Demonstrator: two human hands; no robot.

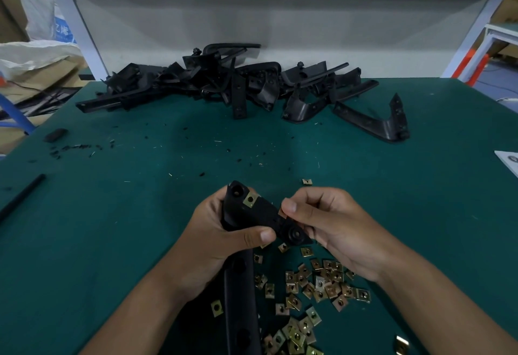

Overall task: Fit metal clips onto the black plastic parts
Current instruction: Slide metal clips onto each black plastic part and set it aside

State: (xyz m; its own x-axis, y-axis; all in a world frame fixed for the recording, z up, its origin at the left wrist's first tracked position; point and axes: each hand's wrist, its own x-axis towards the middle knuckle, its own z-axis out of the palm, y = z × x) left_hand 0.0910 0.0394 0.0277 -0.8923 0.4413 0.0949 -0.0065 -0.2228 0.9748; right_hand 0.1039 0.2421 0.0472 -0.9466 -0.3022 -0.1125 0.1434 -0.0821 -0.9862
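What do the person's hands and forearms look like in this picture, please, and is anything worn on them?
Both the left hand and the right hand are bare: no gloves, rings, watch or wristband show. Both forearms are uncovered right down to the bottom edge of the picture, so no sleeve is in view. The fingernails that show are short and unpainted. No marks or tape show on either hand.

no readable text; the blue print on the white sack is too blurred
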